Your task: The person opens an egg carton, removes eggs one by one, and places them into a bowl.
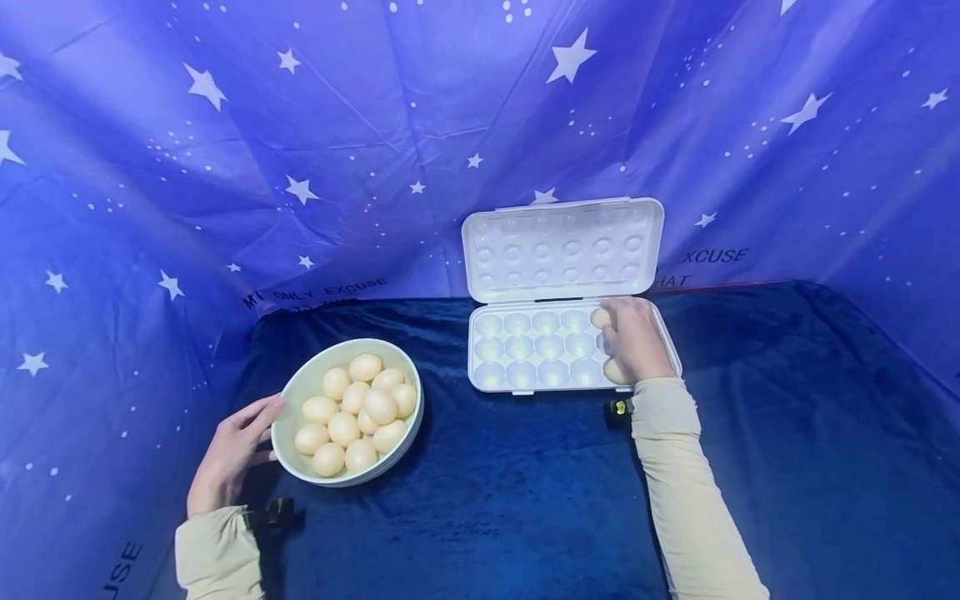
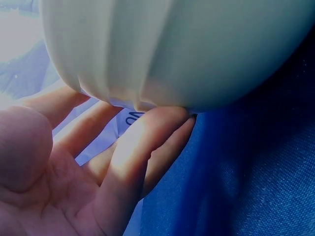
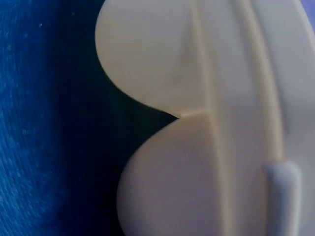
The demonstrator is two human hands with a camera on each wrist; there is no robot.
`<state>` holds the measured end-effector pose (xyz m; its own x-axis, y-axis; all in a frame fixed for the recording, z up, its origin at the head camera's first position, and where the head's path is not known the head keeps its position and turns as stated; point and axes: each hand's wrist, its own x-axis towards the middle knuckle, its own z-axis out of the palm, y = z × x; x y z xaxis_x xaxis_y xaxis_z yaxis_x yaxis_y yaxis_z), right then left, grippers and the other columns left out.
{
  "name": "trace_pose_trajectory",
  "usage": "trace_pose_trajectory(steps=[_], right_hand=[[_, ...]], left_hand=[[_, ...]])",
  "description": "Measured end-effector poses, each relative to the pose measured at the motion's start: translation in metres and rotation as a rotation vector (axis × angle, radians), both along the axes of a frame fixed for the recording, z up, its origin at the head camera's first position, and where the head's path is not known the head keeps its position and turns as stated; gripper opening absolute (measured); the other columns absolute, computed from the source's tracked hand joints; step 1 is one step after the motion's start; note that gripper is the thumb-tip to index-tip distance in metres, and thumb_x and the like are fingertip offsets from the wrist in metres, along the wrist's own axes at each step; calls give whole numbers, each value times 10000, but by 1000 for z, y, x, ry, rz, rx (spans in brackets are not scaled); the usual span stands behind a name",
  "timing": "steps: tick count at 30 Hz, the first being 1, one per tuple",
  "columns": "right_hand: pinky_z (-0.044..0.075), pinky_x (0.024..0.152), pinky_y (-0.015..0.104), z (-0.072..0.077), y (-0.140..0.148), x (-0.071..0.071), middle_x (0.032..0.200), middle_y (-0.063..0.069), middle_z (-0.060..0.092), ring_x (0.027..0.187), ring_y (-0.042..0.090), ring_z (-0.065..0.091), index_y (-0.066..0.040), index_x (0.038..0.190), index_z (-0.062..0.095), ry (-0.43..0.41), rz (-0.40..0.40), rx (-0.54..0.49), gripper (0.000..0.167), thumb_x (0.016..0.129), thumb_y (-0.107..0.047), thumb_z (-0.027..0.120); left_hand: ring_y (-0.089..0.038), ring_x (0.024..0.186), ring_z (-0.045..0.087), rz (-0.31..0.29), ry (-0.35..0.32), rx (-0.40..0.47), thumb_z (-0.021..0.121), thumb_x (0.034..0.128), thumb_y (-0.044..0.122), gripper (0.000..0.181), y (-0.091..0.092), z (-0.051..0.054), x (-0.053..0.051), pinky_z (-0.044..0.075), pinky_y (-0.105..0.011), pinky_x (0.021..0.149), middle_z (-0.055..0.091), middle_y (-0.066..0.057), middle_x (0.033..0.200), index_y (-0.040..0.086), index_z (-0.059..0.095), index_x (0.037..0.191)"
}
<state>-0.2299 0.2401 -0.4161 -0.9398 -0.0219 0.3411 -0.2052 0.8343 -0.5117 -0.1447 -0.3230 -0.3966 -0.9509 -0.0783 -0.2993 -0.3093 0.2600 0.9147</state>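
Note:
A pale green bowl (image 1: 288, 450) heaped with several cream-coloured eggs (image 1: 343, 429) stands on the left, tilted. My left hand (image 1: 234, 454) holds its left side, one fingertip at the rim; in the left wrist view, curled fingers (image 2: 147, 147) touch the bowl's underside (image 2: 162, 54). On the right, my right hand (image 1: 637, 333) reaches into an open white egg box (image 1: 480, 390), pinching an egg (image 1: 600, 317) over the back row. Another egg (image 1: 617, 371) sits in the front row below that hand, partly covered. The right wrist view shows only the box's rounded cups (image 3: 167, 177) and rim.
The egg box's dimpled lid (image 1: 562, 225) stands raised at the back, near the starry blue curtain (image 1: 420, 108). Dark blue cloth (image 1: 480, 500) covers the table. Black wrist straps (image 1: 618, 412) show beside both sleeves.

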Motion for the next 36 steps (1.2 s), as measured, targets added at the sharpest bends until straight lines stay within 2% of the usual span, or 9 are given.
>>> trace_pose_trajectory(steps=[4, 9, 19, 26, 31, 36], right_hand=[[370, 1065, 555, -1, 0, 0, 1195, 318, 616, 1169, 484, 528, 114, 1172, 624, 4, -11, -20, 332, 841, 89, 619], [375, 1071, 554, 0, 0, 1, 1222, 317, 590, 1201, 467, 516, 110, 1178, 611, -37, -8, -55, 312, 867, 92, 599], [346, 1084, 556, 1, 2, 2, 1236, 305, 573, 1221, 456, 485, 87, 1221, 604, -71, 8, -91, 312, 911, 50, 597], [392, 976, 548, 5, 2, 4, 1123, 249, 588, 1087, 418, 514, 40, 1187, 635, -22, -23, -133, 273, 924, -27, 659], [431, 954, 550, 12, -6, 6, 1159, 264, 585, 1052, 404, 539, 55, 1233, 611, 27, -32, -155, 330, 928, -51, 674], [443, 972, 547, 24, -16, 7, 1206, 265, 596, 1077, 410, 565, 53, 1209, 633, 117, 7, -148, 304, 914, -11, 671]], left_hand=[[32, 861, 665, -2, -1, -4, 599, 988, 426, 195, -1, 0, -1, 599, -282, 688, 651, 266, 937, 370, 644, 1169], [29, 862, 666, -2, 0, -2, 598, 989, 422, 221, -1, 0, -1, 602, -291, 694, 648, 266, 935, 347, 635, 1193], [19, 852, 669, -1, 9, 1, 596, 989, 427, 158, 1, 1, 2, 600, -286, 688, 655, 260, 930, 388, 646, 1134], [18, 851, 670, 3, 9, 5, 602, 986, 426, 144, 1, 1, 1, 599, -283, 694, 659, 254, 928, 393, 647, 1119], [20, 852, 668, 6, 1, -7, 601, 986, 432, 243, -1, -1, 2, 600, -286, 697, 654, 257, 926, 327, 634, 1202], [16, 860, 670, -1, 6, -2, 594, 988, 435, 335, 0, -2, 0, 603, -291, 705, 651, 260, 938, 264, 616, 1276]])
